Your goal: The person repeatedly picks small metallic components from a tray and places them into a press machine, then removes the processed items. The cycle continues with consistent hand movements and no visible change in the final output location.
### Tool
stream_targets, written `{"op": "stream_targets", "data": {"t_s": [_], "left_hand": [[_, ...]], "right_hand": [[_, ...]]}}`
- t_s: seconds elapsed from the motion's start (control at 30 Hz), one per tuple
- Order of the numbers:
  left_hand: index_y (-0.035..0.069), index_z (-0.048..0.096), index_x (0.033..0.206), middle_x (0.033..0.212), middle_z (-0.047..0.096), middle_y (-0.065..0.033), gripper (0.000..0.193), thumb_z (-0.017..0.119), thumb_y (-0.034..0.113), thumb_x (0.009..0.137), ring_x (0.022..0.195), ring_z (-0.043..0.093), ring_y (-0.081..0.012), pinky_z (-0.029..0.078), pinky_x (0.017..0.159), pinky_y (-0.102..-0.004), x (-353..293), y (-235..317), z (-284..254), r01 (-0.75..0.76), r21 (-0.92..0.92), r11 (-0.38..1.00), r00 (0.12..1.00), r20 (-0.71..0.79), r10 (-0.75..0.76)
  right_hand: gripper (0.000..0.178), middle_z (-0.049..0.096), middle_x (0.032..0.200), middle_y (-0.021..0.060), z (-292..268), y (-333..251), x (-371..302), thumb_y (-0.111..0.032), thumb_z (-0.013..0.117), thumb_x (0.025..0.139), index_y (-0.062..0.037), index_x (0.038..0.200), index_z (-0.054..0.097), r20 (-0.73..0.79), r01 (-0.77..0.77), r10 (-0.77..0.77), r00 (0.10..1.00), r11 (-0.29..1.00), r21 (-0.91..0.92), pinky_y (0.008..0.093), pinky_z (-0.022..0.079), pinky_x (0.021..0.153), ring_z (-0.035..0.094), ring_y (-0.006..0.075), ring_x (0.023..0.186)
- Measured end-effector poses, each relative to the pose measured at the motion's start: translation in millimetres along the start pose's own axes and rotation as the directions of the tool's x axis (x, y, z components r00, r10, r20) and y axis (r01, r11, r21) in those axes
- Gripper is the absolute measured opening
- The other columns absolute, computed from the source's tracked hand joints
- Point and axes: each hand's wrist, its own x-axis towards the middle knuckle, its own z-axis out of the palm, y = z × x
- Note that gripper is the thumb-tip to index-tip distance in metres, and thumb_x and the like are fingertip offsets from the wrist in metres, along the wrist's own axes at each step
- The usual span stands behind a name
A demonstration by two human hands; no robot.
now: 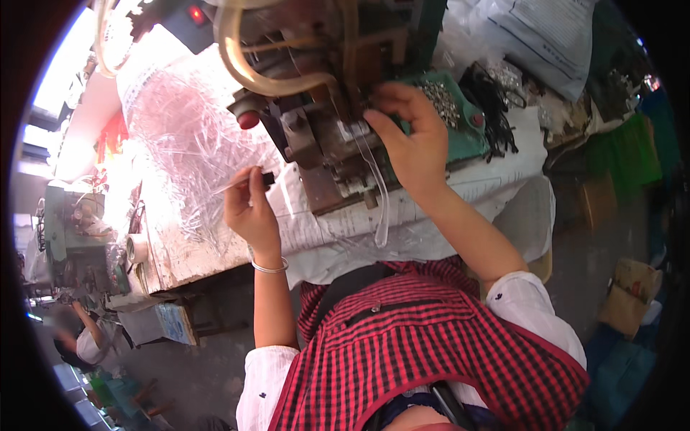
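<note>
A bench machine with metal jaws and a curved clear hose stands ahead of me. From its jaws a clear plastic strap hangs toward me. My right hand is at the right side of the jaws, its thumb and fingers curled in against them; what they grip is too small to make out. To the left of the machine, my left hand pinches a small black piece between thumb and fingertips. A thin pale strip seems to stick out on that hand's other side.
Clear plastic strips lie heaped at the left. On the right are a green tray with small metal parts, black cords and a grey plastic bag. White paper covers the table's near edge. Another person sits far left.
</note>
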Motion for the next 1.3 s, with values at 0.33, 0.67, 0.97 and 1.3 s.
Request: {"op": "stream_targets", "data": {"t_s": [0.33, 0.67, 0.97, 1.3], "left_hand": [[0.003, 0.071, 0.106, 0.104, 0.077, -0.0160, 0.030, 0.085, 0.001, 0.079, 0.082, 0.073, -0.0238, 0.060, 0.071, -0.0336, 4, 107, 32, -0.724, 0.069, 0.686, 0.672, 0.291, 0.681], [0.006, 0.071, 0.097, 0.098, 0.076, -0.0098, 0.031, 0.089, 0.006, 0.073, 0.060, 0.067, -0.0155, 0.053, 0.053, -0.0270, 3, 91, 77, -0.864, -0.051, 0.500, 0.429, 0.445, 0.786], [0.007, 0.072, 0.100, 0.099, 0.077, -0.0095, 0.033, 0.089, 0.006, 0.071, 0.070, 0.071, -0.0170, 0.055, 0.057, -0.0279, -3, 90, 74, -0.838, -0.012, 0.546, 0.479, 0.465, 0.745], [0.007, 0.073, 0.114, 0.113, 0.075, -0.0092, 0.031, 0.079, 0.006, 0.083, 0.077, 0.066, -0.0199, 0.053, 0.068, -0.0339, -47, 94, -27, -0.699, 0.435, 0.568, 0.715, 0.412, 0.564]], "right_hand": [[0.049, 0.072, 0.118, 0.0116, 11, -35, -5, 0.002, 0.072, 0.087, 0.0000, 0.134, 0.057, 0.103, -0.145, 0.127, 0.987, 0.970, 0.197, 0.0311, 0.052, 0.097, 0.070, 0.0191, 0.107], [0.046, 0.073, 0.119, 0.0140, -113, 54, 35, -0.004, 0.070, 0.086, -0.0062, 0.132, 0.065, -0.117, -0.106, 0.059, 0.991, 0.890, -0.444, 0.0376, 0.052, 0.100, 0.068, 0.0267, 0.113], [0.018, 0.070, 0.102, 0.0128, -129, 53, -7, -0.008, 0.075, 0.081, -0.0067, 0.098, 0.072, 0.148, 0.042, 0.143, 0.978, 0.564, -0.825, 0.0458, 0.050, 0.092, 0.064, 0.0369, 0.104], [0.014, 0.071, 0.096, 0.0165, -131, 62, -22, -0.006, 0.069, 0.091, -0.0045, 0.105, 0.069, 0.066, 0.026, 0.042, 0.997, 0.612, -0.790, 0.0449, 0.052, 0.083, 0.068, 0.0384, 0.092]]}}
